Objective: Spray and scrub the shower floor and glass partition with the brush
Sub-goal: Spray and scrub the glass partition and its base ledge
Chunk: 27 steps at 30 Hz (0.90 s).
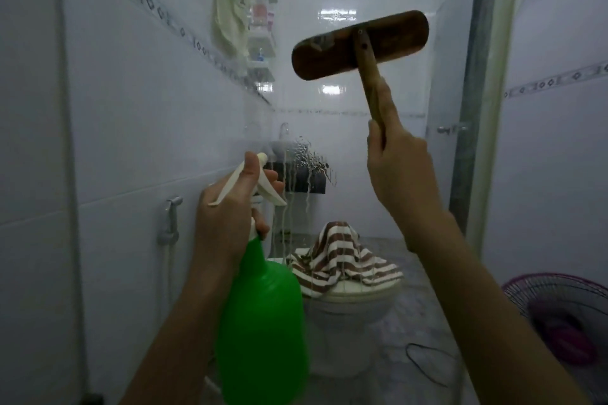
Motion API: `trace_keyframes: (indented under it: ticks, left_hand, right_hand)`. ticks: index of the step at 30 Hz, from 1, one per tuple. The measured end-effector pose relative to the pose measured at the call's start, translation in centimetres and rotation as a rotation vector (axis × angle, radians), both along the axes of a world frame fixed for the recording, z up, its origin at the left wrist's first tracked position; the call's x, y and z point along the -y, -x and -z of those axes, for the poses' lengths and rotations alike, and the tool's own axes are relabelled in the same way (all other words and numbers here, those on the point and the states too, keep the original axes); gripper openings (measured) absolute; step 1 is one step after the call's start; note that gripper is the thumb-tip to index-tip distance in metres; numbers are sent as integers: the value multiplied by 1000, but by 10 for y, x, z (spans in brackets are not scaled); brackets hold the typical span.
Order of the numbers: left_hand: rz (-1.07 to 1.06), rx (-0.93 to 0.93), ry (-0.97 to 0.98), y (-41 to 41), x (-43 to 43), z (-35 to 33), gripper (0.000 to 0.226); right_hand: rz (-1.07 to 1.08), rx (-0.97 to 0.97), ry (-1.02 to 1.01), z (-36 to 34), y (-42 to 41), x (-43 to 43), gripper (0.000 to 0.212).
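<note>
My right hand (398, 161) grips the wooden handle of the brush (360, 44), raised high with its brown head flat against the glass partition (329, 102). My left hand (230, 207) holds the green spray bottle (263, 322) by its white trigger head, nozzle pointing at the glass. Foamy liquid (306, 168) runs down the glass in streaks just beyond the nozzle. The shower floor is out of view.
Through the glass stands a white toilet (348, 322) with a brown-striped towel (339, 260) on its lid. A bidet sprayer (171, 217) hangs on the left tiled wall. A door frame (490, 108) and a pink fan (566, 316) are at right.
</note>
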<state>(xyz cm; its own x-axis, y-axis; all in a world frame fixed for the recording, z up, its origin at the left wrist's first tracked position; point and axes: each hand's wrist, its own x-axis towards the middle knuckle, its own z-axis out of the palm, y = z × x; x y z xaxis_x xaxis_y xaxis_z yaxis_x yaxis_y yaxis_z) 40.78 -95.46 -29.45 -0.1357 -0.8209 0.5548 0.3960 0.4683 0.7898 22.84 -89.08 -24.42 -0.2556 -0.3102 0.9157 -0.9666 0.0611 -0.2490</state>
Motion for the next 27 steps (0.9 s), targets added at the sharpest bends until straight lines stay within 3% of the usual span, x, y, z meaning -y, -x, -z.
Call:
trace_keyframes:
  ticks: [2, 5, 7, 14, 17, 20, 22, 27]
  left_hand:
    - [10, 7, -4, -1, -3, 3, 43]
    - [52, -3, -12, -6, -5, 8, 44]
    - [73, 2, -12, -9, -6, 11, 44]
    - [58, 23, -7, -13, -17, 13, 45]
    - [63, 27, 22, -17, -20, 14, 46]
    - [112, 24, 19, -21, -25, 14, 47]
    - [125, 33, 22, -21, -27, 13, 47]
    - [111, 7, 12, -15, -30, 9, 44]
  right_hand:
    - [8, 30, -4, 30, 4, -7, 58]
    - [63, 110, -94, 146, -4, -46, 65]
    - [78, 133, -169, 184, -7, -63, 71]
    - [21, -19, -107, 63, 0, -17, 58]
    - [61, 28, -118, 144, 4, -39, 60]
    - [61, 248, -173, 212, 9, -76, 80]
    - [42, 219, -147, 193, 25, -76, 74]
    - [56, 91, 77, 46, 60, -44, 57]
